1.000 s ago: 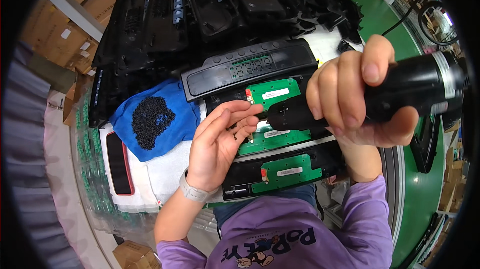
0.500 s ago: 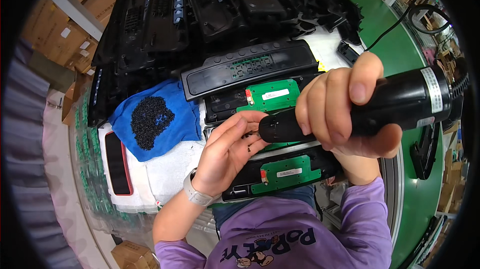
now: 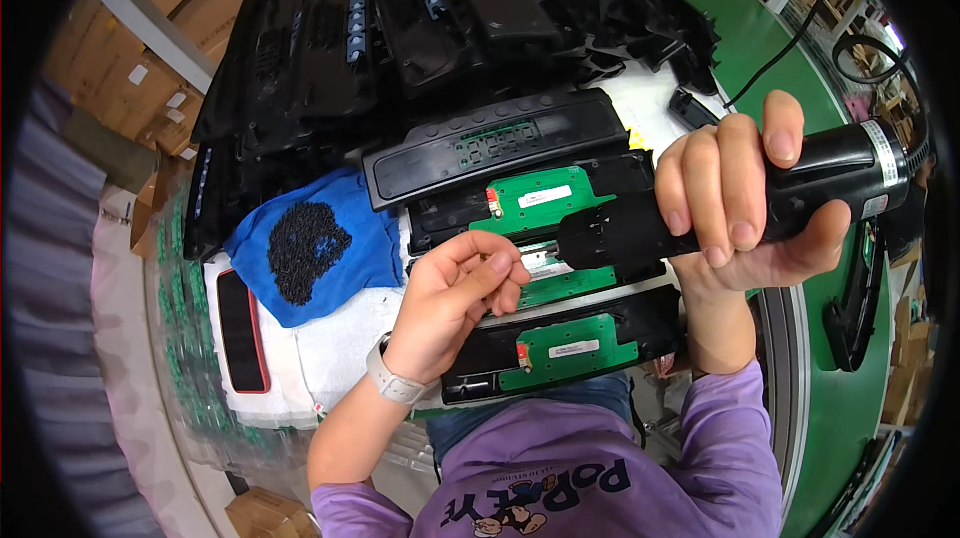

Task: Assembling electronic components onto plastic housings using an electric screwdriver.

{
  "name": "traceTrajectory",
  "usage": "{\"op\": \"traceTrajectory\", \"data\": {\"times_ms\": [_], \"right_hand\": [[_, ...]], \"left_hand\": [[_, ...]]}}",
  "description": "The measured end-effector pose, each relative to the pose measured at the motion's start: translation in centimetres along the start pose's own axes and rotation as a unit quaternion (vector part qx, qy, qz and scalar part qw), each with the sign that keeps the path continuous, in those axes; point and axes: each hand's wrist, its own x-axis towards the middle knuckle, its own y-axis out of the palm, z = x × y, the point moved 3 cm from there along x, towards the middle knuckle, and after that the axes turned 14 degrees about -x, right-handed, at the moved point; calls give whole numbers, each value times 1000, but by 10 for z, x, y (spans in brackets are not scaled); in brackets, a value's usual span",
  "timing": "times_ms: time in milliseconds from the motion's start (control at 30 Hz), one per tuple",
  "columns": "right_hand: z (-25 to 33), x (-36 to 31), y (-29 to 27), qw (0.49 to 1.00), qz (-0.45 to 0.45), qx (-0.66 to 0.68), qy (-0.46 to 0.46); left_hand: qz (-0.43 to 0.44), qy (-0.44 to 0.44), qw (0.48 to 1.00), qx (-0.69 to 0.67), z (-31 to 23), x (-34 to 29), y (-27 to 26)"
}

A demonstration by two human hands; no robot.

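Observation:
My right hand is wrapped round a black electric screwdriver, which lies nearly level with its bit pointing left. At the bit's tip are the pinched fingers of my left hand. Small black screws showed in that hand earlier; its curled fingers hide them now. Below both hands lie black plastic housings in a row, with green circuit boards on them. The middle board is partly covered by the left hand. A pile of tiny black screws rests on a blue cloth to the left.
Behind the boards lies a black panel with a digit display. Many long black housings are stacked at the back. A red-edged phone sits on the white mat at left. The screwdriver's cable runs off right, over a green table.
The screwdriver and my right hand have shifted right, baring the bit. My left hand's fingers have curled inward, and the screws seen in them are now hidden.

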Motion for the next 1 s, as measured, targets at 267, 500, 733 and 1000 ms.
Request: {"op": "traceTrajectory", "data": {"times_ms": [267,500,733,1000], "right_hand": [[-3,-4,-5,1000,22,11,3],[-7,-5,-3,999,41,32,6],[-8,-6,-2,996,30,71,50],[-12,-9,-4,995,-37,50,77]], "left_hand": [[-30,4,999,11,0,-1,2],[-25,30,997,67,1,-3,5],[-19,41,981,191,-6,-7,14],[-26,-2,989,149,0,-6,10]]}}
